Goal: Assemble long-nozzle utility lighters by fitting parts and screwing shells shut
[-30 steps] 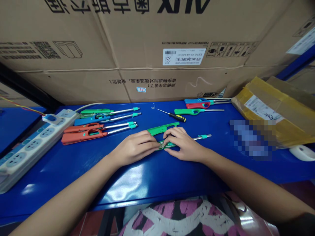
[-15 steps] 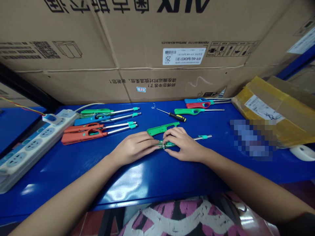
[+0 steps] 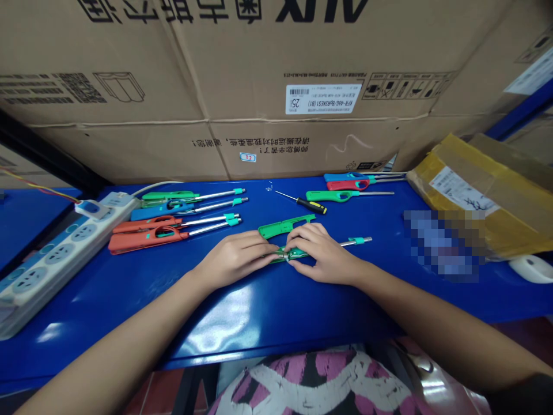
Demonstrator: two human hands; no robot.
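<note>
Low over the blue tabletop, my left hand [image 3: 239, 258] and my right hand [image 3: 325, 253] both grip one green long-necked lighter [image 3: 298, 252] whose casing is opened up. Left fingers pinch its handle end; the right thumb and fingertips close on it near the middle, where a small clear part shows. Its metal tube [image 3: 352, 242] sticks out to the right past my right hand. Just behind my hands lies a loose green casing half [image 3: 283, 226]. Farther back is a small screwdriver [image 3: 311, 206] with a black and yellow handle. My fingers hide much of the lighter's inside.
Several lighters [image 3: 149, 238], orange, blue and green, lie at left beside a white power strip [image 3: 56, 253]. At the back right are three more lighters [image 3: 334, 196], near a yellow-taped carton [image 3: 470, 196]. A large cardboard box [image 3: 250, 104] walls off the back. A white mouse [image 3: 530, 268] sits far right.
My left hand's fingertips have drawn slightly left along the lighter's handle. My right hand stays almost still, and the things on the table have not moved.
</note>
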